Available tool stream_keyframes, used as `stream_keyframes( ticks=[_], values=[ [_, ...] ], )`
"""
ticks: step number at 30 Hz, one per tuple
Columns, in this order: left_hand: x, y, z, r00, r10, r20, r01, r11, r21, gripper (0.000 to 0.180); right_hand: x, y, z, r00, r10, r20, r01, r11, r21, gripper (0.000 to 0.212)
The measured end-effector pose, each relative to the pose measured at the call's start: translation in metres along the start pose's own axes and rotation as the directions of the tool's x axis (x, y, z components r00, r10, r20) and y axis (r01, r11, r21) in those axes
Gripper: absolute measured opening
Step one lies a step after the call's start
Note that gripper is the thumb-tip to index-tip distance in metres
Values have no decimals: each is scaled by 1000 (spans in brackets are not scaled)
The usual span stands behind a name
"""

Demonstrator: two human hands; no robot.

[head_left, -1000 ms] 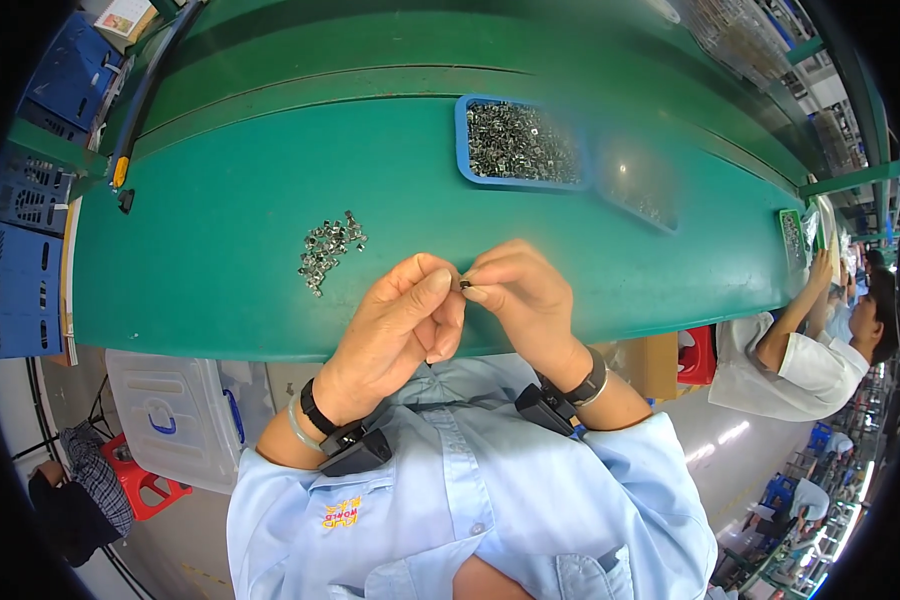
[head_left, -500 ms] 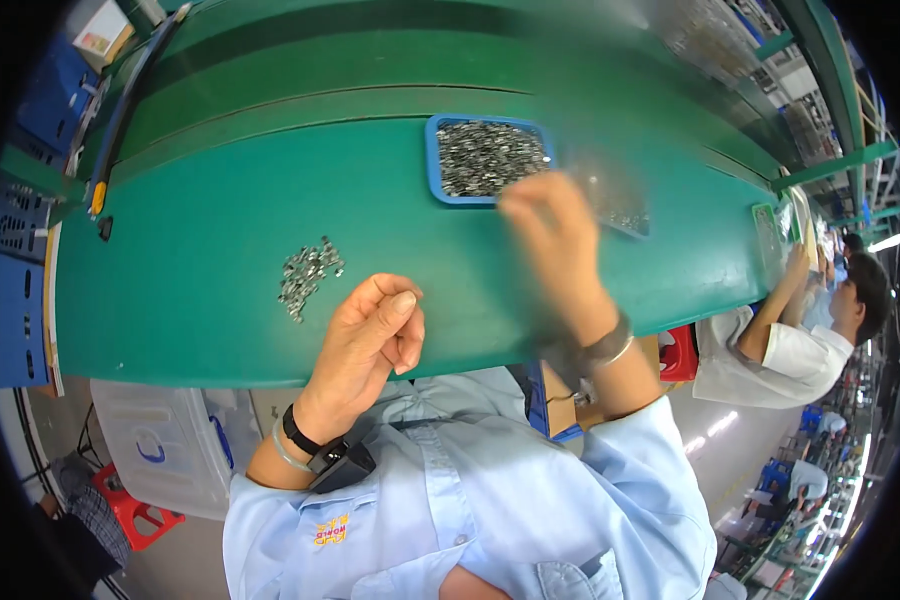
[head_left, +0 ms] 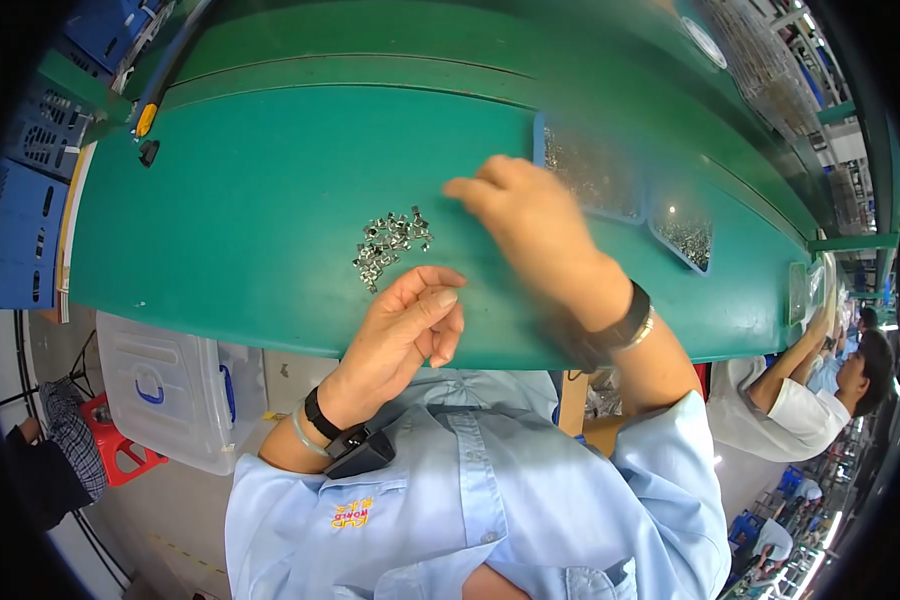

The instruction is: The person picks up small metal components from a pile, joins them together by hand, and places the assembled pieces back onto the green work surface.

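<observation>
My left hand (head_left: pixel 410 325) hovers near the front edge of the green table (head_left: pixel 220 210), its thumb bent against curled fingers. Whatever those fingers hold, if anything, is too small or hidden to name. Just beyond it lies a loose pile of small shiny metal pieces (head_left: pixel 390 240). My right hand (head_left: pixel 530 220) is over the table to the right of that pile, its fingers smeared by motion, so I cannot see what they hold. Behind it, a blue-rimmed tray (head_left: pixel 538 140) contains many similar small metal parts, partly blurred.
A second blue tray of small parts (head_left: pixel 708 262) stands further right. At the far left are a yellow-ended tool (head_left: pixel 146 120) and a small black object (head_left: pixel 149 152). Blue crates (head_left: pixel 20 235) border the table's left end. A co-worker (head_left: pixel 780 405) sits at the right.
My right hand has gone from the blue tray's edge toward the loose pile. The view has turned, so table things appear further right. My left hand keeps its curled pose.
</observation>
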State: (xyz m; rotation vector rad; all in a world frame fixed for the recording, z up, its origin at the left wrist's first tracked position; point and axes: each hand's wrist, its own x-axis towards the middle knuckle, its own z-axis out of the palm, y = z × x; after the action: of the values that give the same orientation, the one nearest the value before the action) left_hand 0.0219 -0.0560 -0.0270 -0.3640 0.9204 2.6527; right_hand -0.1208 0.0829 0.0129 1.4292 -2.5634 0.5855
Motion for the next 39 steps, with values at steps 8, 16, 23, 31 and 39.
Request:
stream_keyframes(
  ticks=[8, 16, 23, 31, 39],
  values=[
    [1, 0, -6, 998, -15, 55, 18, 999, -50, 19, 10, 5, 26, 989, -97, 109, 82, 988, 133, 13],
    [6, 1, -3, 999, -29, 36, 29, 1000, 8, 18, -8, 7, 19, 995, 80, 58, -93, 958, 271, 11],
    [4, -1, 1, 1000, 14, 9, -15, 1000, 27, 18, 4, 9, 30, 994, -14, 104, -16, 960, 279, 12],
    [14, 5, 14, 994, 90, -65, -78, 983, 168, 19, -36, -4, -10, 999, -10, 43, -7, 922, 387, 13],
    [25, -8, 24, 999, 50, -2, -49, 990, 134, 18, -64, -11, -17, 992, 109, -57, -71, 884, 462, 17]
  ],
)
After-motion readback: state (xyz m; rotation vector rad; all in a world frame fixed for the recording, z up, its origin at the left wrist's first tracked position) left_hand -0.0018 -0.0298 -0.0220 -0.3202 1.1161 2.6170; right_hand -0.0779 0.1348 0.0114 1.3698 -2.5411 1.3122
